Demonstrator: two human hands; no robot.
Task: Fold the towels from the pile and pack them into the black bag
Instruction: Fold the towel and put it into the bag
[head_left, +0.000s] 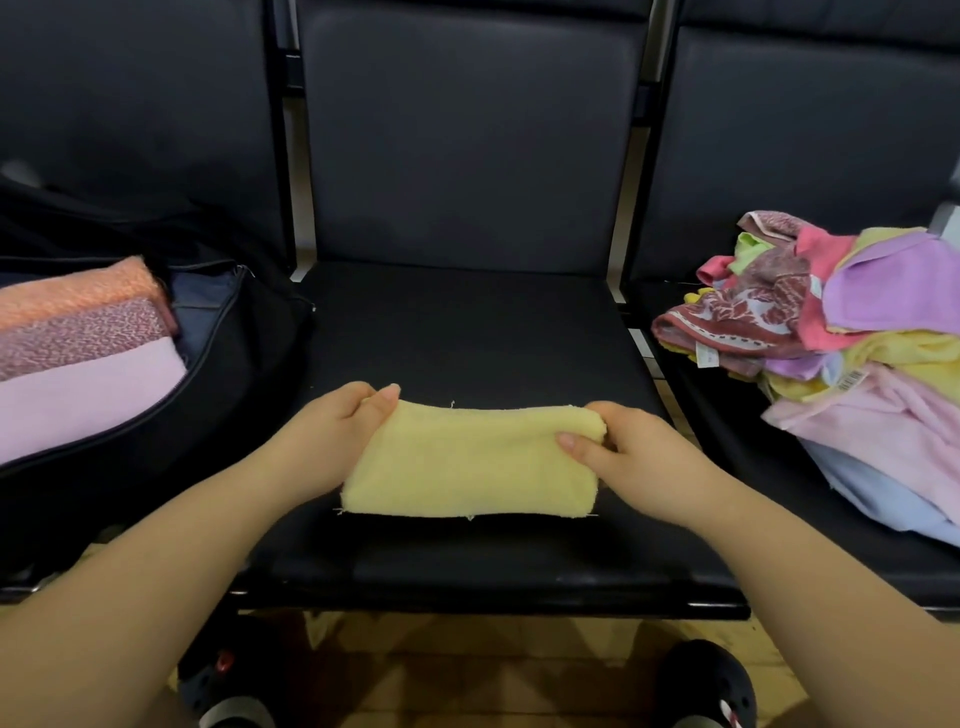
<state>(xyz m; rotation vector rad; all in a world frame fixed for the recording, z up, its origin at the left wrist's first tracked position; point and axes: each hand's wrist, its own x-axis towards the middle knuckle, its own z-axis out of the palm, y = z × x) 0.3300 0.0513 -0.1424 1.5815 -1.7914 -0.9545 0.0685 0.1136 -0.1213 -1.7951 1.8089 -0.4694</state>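
A pale yellow towel (470, 462) lies folded into a narrow rectangle on the middle black seat (467, 322). My left hand (332, 431) pinches its far left corner and my right hand (623, 447) pinches its far right corner, thumbs on top. The black bag (249, 353) lies unzipped on the left seat, with three folded towels inside: orange (78, 293), speckled pink (83, 338) and plain lilac (78, 395). The pile of unfolded towels (841, 332), in purple, pink, yellow, blue and a maroon print, sits on the right seat.
Three black padded seats with tall backrests stand in a row, with metal gaps between them. Below the seat's front edge is a tan tiled floor with my two dark shoes (706, 686).
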